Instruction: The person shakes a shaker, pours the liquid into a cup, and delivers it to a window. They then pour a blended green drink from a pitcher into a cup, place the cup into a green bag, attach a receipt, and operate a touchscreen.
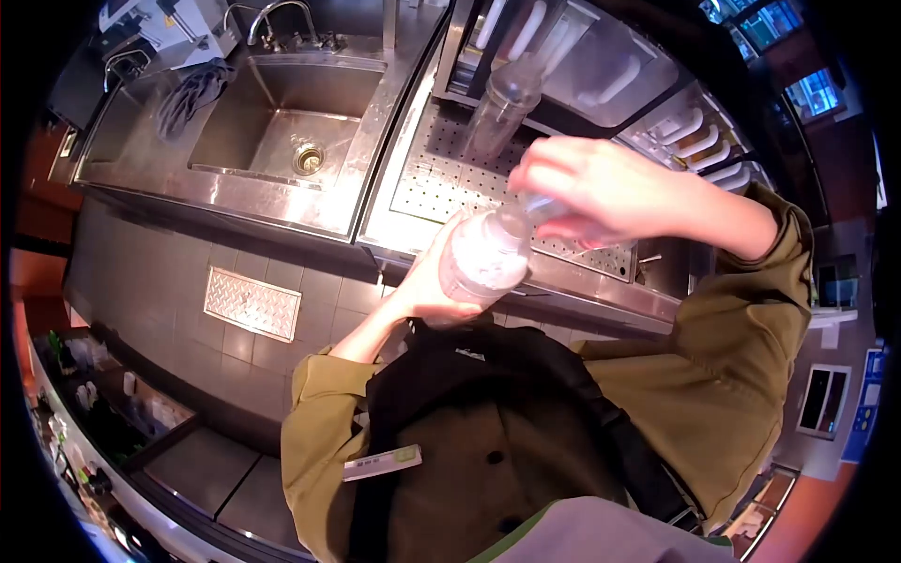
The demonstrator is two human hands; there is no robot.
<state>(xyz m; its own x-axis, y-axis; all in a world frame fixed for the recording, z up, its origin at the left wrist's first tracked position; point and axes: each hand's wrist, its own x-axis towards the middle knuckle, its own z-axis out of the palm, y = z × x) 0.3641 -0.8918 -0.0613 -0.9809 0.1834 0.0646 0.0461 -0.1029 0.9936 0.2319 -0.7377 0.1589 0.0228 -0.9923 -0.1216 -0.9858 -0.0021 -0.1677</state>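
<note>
My left hand point(427, 286) is wrapped round a clear plastic shaker point(483, 267) with pale, whitish contents, held tilted in front of my apron. Just right of the shaker's narrow top, my right hand point(596, 192) is closed with curled fingers. A small clear piece point(537, 208), perhaps a cap, shows between its fingers; blur hides its exact shape and whether it touches the shaker. Beyond my hands, a second clear shaker point(507, 108) stands on the perforated metal drip tray point(436, 183).
At the left is a steel sink point(282, 127) with a faucet point(282, 19) and a dark cloth point(188, 98) over its divider. White-handled containers point(699, 141) line the counter's back right. A ridged metal plate point(251, 302) lies in the tiled floor. Shelving point(141, 403) stands lower left.
</note>
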